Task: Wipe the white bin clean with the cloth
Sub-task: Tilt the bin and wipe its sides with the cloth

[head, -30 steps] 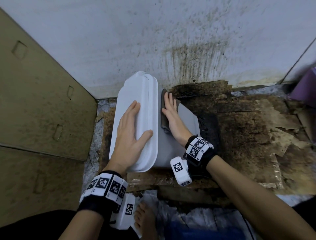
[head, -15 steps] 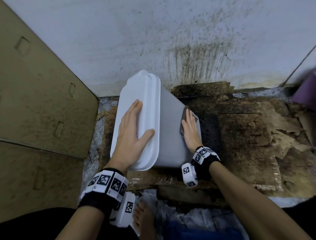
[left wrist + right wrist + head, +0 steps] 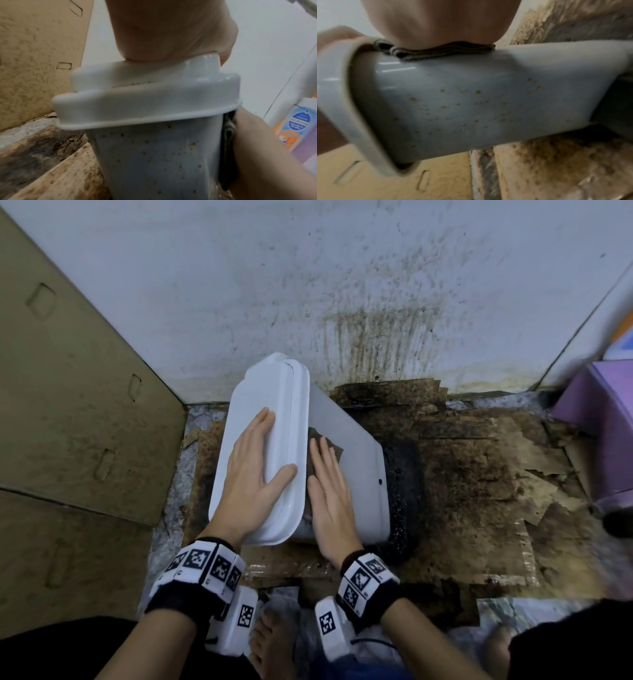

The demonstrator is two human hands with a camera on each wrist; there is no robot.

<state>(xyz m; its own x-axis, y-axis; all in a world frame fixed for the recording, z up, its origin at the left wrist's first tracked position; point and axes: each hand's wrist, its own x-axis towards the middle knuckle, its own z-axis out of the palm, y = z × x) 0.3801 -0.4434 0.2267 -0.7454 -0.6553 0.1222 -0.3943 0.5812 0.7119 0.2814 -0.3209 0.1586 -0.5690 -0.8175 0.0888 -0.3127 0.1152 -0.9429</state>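
Observation:
The white bin stands on stained cardboard by the wall, its lid on top. My left hand lies flat on the lid with straight fingers and the thumb spread over the lid's edge. My right hand presses a dark folded cloth flat against the bin's right side, just under the lid's rim. The cloth shows as a folded wad under my palm in the right wrist view. Brown specks dot the bin's near wall, also seen on the bin from the right wrist.
A brown cardboard panel stands at the left. The speckled white wall is right behind the bin. Dirty, torn cardboard covers the floor to the right. A purple box sits at the far right. My bare foot is below the bin.
My right hand slid the cloth from the bin's far lower side up to just under the lid's rim, nearer my left hand. The left hand stayed flat on the lid.

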